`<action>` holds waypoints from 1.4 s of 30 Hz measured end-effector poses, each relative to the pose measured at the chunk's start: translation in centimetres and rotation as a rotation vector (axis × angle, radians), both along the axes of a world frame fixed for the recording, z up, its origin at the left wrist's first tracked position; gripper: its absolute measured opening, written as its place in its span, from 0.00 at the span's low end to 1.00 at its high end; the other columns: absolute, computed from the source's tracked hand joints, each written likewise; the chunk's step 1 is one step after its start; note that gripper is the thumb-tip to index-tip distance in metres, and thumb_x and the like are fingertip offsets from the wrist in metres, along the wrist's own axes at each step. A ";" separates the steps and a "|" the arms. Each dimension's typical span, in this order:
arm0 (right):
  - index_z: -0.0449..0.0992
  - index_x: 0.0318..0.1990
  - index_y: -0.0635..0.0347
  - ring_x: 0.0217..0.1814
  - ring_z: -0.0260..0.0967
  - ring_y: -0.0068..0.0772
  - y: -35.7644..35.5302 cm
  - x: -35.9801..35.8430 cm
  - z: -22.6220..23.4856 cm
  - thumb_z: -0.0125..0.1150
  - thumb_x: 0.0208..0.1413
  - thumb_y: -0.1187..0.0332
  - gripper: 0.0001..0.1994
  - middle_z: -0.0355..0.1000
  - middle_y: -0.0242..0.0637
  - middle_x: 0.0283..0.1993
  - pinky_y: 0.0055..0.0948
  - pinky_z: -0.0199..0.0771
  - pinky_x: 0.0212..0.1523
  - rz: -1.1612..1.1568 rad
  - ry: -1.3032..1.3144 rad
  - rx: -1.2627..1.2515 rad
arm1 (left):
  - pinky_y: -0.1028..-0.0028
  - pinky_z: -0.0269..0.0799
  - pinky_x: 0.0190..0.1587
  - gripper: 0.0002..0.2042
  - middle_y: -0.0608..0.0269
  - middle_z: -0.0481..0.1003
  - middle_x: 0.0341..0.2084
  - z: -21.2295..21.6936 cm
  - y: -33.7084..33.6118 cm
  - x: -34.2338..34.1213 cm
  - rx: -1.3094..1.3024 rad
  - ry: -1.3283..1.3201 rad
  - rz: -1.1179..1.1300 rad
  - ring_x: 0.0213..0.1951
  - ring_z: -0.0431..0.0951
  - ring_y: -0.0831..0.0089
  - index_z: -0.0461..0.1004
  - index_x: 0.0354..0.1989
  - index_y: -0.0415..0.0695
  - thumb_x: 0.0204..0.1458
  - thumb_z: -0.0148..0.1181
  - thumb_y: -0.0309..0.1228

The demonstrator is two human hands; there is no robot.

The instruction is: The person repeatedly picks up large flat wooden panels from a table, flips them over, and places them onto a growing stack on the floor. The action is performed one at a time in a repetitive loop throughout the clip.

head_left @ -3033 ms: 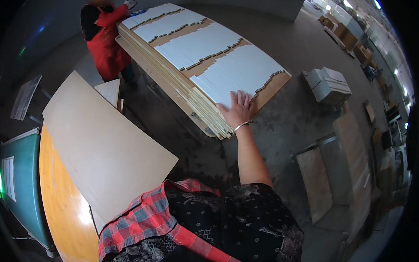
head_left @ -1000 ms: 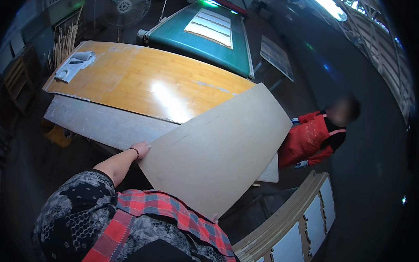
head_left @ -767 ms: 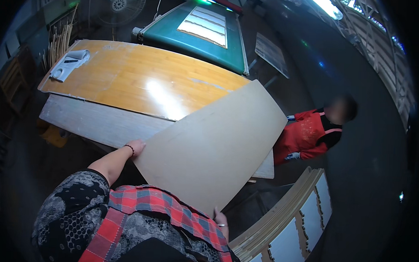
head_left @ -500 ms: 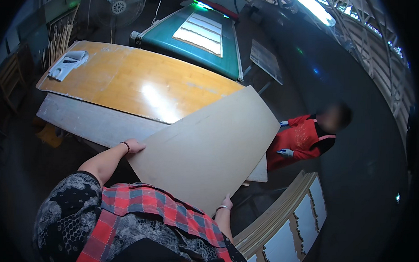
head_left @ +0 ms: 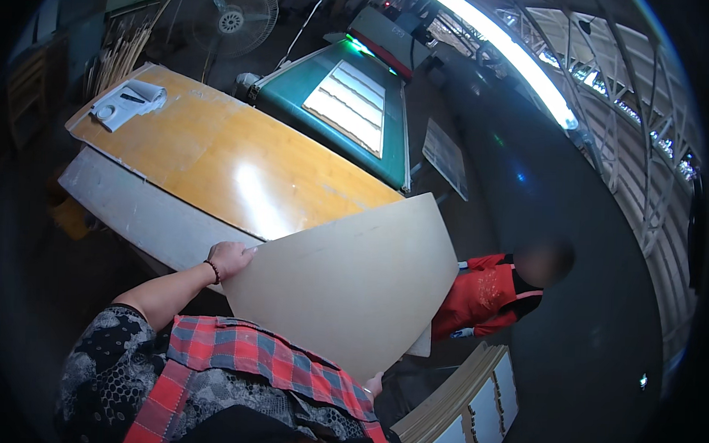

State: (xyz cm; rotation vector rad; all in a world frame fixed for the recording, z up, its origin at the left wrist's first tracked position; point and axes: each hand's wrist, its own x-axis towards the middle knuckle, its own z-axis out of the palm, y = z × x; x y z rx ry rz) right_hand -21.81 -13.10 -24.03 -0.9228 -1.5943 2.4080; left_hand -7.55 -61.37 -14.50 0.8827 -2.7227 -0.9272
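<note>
Dim workshop: thin pale board (head_left: 352,292) has swung further over orange-topped table (head_left: 216,162), left hand (head_left: 230,258) and right hand (head_left: 374,386) clamped on opposite edges.

Large pale beige thin board (head_left: 352,288) spans the middle, blocking reach from the body to the near right part of the long orange-brown wooden table (head_left: 216,158). Table top bare except a white flat device (head_left: 128,103) at the far left corner. Person in red jacket (head_left: 488,296) just beyond the board's right edge; stack of pale sheets (head_left: 461,405) below them.
</note>
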 end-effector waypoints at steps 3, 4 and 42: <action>0.70 0.40 0.72 0.37 0.71 0.42 -1.7 0.0 1.5 0.50 0.56 0.53 0.24 0.71 0.42 0.40 0.40 0.73 0.36 -0.017 0.023 0.020 | 0.59 0.68 0.39 0.25 0.47 0.74 0.26 -0.4 -2.3 0.2 0.014 0.082 -0.010 0.33 0.74 0.52 0.74 0.26 0.41 0.52 0.39 0.51; 0.70 0.40 0.72 0.37 0.71 0.42 -2.7 0.1 2.0 0.50 0.56 0.53 0.24 0.71 0.42 0.40 0.40 0.73 0.36 -0.019 0.026 0.021 | 0.58 0.68 0.38 0.24 0.47 0.74 0.26 -0.6 -3.4 0.2 0.025 0.095 -0.009 0.33 0.74 0.51 0.73 0.26 0.41 0.52 0.40 0.51; 0.71 0.26 0.68 0.23 0.58 0.26 -25.0 -23.9 -0.1 0.44 0.56 0.51 0.25 0.66 0.38 0.20 0.31 0.62 0.28 0.453 0.096 0.524 | 0.64 0.61 0.25 0.19 0.46 0.65 0.15 -9.3 -11.3 4.0 0.094 0.344 0.544 0.18 0.63 0.62 0.65 0.19 0.34 0.54 0.48 0.38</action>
